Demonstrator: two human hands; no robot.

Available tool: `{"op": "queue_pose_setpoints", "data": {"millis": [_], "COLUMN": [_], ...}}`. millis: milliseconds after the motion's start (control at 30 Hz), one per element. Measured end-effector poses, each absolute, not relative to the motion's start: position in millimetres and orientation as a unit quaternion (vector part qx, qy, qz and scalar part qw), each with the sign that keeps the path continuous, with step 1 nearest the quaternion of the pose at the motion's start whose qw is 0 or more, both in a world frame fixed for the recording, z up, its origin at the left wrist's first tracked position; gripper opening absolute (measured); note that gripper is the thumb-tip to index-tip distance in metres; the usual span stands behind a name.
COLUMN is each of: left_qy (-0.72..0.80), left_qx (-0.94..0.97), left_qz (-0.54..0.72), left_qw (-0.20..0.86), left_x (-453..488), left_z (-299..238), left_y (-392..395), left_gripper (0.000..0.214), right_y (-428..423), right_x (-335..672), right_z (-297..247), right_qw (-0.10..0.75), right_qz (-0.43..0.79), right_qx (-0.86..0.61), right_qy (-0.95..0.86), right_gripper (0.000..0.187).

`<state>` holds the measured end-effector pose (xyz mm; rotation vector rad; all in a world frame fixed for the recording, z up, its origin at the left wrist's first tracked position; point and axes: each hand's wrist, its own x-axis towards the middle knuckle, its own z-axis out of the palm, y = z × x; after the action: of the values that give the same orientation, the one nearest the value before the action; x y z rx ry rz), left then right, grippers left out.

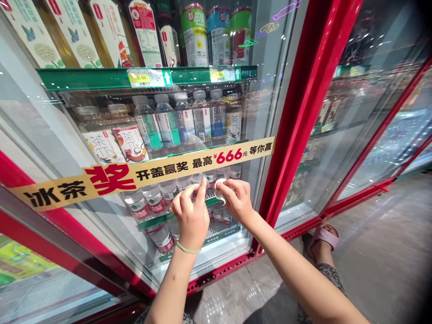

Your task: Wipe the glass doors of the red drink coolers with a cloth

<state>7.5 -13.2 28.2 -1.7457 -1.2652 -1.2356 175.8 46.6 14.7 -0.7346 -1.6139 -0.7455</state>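
My right hand (239, 201) pinches a small white round piece (220, 191), thin like a pad or a sticker, between thumb and fingers. Just to its left is my left hand (191, 210), its fingers bent inward and its index finger pointing up; whether something small sits in its fingertips I cannot make out. A pale green band (187, 249) circles the left wrist. Both hands are raised before the glass door of a drinks cooler, just under a yellow strip (162, 175) with Chinese lettering and "666". Contact with the glass cannot be judged.
Behind the glass, bottles (148, 121) stand on several shelves with green price rails (189, 77). A red door frame (303, 112) rises on the right, with more coolers beyond. Grey floor tiles (378, 252) and a foot in a pink slipper (326, 237) show at lower right.
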Motion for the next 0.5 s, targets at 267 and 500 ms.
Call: {"op": "queue_pose_setpoints", "data": {"millis": [267, 500], "left_qy": [-0.494, -0.489], "left_qx": [-0.666, -0.667], "left_qz": [-0.461, -0.455], "left_qw": [0.318, 0.329], "left_x": [23.2, 27.3], "left_z": [27.0, 20.7], "left_y": [-12.0, -8.0], "left_gripper": [0.055, 0.059], "right_y": [51.0, 57.6], "right_x": [187.2, 209.0], "right_z": [18.0, 17.5], "right_qw": [0.620, 0.622], "right_qz": [-0.288, -0.296], "right_qx": [-0.318, -0.367], "right_qy": [-0.657, -0.625], "right_gripper": [0.048, 0.045]}}
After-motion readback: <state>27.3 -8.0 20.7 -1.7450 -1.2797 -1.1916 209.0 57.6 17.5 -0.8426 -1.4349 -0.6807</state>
